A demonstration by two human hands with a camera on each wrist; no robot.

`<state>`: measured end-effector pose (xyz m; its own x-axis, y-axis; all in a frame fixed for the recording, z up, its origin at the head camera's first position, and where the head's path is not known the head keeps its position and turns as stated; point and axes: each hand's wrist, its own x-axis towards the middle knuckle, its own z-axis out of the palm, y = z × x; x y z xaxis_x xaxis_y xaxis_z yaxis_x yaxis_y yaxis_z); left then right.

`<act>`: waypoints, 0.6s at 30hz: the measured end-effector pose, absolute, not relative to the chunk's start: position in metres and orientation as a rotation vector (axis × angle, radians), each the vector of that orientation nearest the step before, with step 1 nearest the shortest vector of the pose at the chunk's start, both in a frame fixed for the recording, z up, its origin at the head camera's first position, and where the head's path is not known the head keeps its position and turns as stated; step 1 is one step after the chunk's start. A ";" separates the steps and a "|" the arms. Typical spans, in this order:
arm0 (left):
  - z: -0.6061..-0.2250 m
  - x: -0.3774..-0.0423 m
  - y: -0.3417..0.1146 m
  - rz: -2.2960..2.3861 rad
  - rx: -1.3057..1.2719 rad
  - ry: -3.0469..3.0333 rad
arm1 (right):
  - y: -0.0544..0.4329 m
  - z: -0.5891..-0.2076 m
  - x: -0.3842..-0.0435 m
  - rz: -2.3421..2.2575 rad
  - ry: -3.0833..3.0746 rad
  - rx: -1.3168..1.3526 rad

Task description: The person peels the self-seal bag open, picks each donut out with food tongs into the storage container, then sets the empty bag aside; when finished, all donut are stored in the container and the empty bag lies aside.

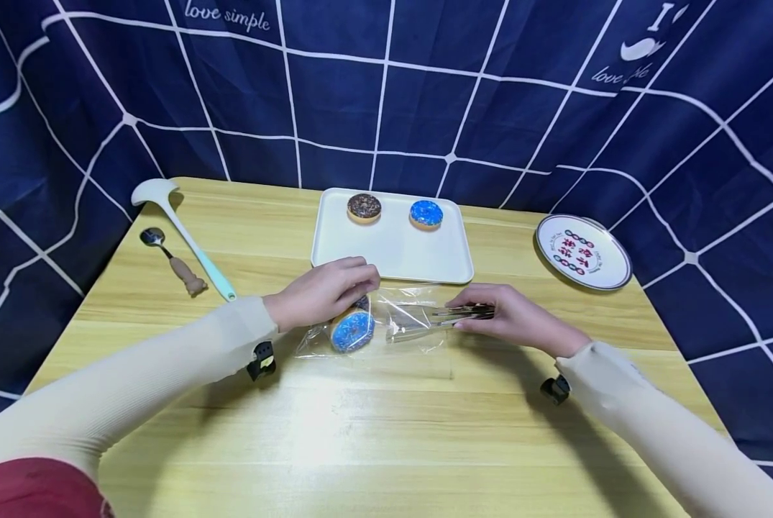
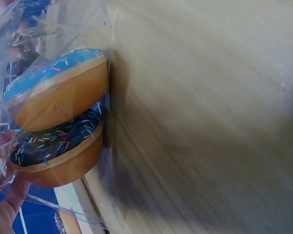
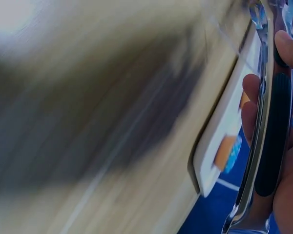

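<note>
A clear plastic bag (image 1: 311, 347) lies on the table, with a blue-iced doughnut (image 1: 352, 331) and a chocolate-iced doughnut (image 2: 58, 146) inside, one against the other. My left hand (image 1: 324, 293) grips the bag film beside the chocolate doughnut, its fingers curled over the far side. In my right hand (image 1: 522, 318) is a pair of metal tongs (image 3: 271, 131) with dark grip pads. The tongs point left, and their front end lies within the bag's right part. Glare on the film hides exactly where the tips end.
Behind the hands is a white tray (image 1: 392, 252) bearing another chocolate-iced doughnut (image 1: 364, 207) and another blue-iced one (image 1: 426, 214). A patterned plate (image 1: 613, 270) stands at the right. On the left lie a ladle (image 1: 195, 248) and a spoon (image 1: 182, 272). A dark blue curtain (image 1: 334, 93) encloses the table.
</note>
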<state>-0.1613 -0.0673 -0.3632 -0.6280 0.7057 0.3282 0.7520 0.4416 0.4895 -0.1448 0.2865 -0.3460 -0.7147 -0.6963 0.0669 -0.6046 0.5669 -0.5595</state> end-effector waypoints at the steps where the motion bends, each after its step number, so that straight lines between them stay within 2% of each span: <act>1: -0.363 -0.161 -0.067 -0.945 -1.318 -2.605 | 0.283 -0.347 -0.145 -0.843 2.631 -1.108; 18: -0.365 -0.162 -0.065 -0.954 -1.320 -2.614 | 0.256 -0.355 -0.147 -0.886 2.586 -1.164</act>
